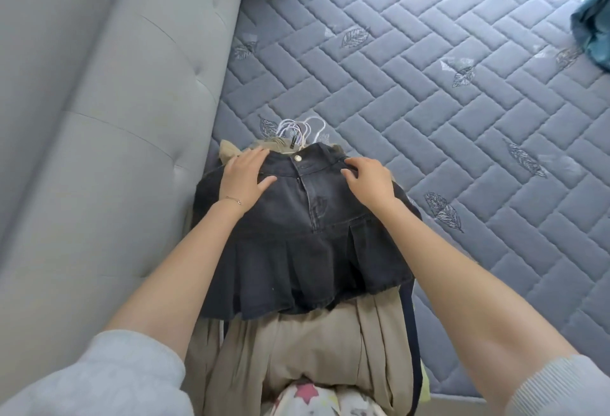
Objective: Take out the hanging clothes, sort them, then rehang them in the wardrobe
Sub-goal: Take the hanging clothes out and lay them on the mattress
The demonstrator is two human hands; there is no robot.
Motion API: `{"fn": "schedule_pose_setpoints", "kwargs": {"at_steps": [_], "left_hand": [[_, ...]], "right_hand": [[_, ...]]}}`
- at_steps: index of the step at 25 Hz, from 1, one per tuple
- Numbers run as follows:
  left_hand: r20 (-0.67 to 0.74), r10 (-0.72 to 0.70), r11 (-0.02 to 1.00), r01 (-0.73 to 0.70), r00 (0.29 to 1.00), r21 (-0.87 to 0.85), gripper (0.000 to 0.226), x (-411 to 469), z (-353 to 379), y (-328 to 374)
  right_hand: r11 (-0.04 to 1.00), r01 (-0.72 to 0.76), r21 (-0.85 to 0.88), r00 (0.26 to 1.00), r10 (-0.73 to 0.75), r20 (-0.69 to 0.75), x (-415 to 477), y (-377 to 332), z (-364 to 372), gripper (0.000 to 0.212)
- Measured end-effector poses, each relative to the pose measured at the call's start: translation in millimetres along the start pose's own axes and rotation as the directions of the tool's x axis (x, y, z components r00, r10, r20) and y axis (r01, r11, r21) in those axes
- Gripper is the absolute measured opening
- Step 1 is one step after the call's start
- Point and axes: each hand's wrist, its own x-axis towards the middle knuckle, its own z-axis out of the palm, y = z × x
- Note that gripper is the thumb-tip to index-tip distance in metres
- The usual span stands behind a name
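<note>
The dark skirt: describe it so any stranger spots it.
On the blue quilted mattress, beside the grey headboard, lies a clothes pile. The skirt tops it, under the left hand and right hand. It alone is dark pleated denim with a pale button, over beige cloth.

Single head-worn wide-angle view, forward and steeply down, close over the mattress (445,95)
</note>
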Motion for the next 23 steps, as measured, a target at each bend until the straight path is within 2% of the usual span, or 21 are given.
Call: {"fn": "schedule_pose_setpoints", "kwargs": {"at_steps": [6,9,13,17,20,23], "left_hand": [[-0.241,-0.056,0.996,0.038,0.969,-0.078,0.052,-84,-77,29],[-0.345,-0.18,0.979,0.135,0.921,-0.152,0.05,-146,-134,50],[-0.384,-0.382,0.92,0.309,0.84,-0.239,0.052,-257,-186,73],[-0.468,-0.587,0.81,0.483,0.66,-0.334,0.053,-376,-216,101],[-0.552,-0.702,0.696,0.595,0.449,-0.401,0.053,-468,-226,125],[-0.58,-0.785,0.549,0.68,0.219,-0.487,0.054,-562,-223,156]], "right_hand": [[0.969,0.236,0.075,0.971,-0.231,-0.067,-65,-87,-52,0.043],[0.942,0.305,0.138,0.952,-0.302,-0.047,-123,-138,-82,0.047],[0.895,0.389,0.217,0.912,-0.408,0.048,-211,-188,-109,0.052],[0.77,0.591,0.24,0.78,-0.622,0.073,-280,-226,-128,0.053],[0.636,0.713,0.297,0.625,-0.767,0.142,-336,-257,-130,0.053],[0.443,0.817,0.369,0.405,-0.897,0.178,-398,-284,-122,0.051]]}}
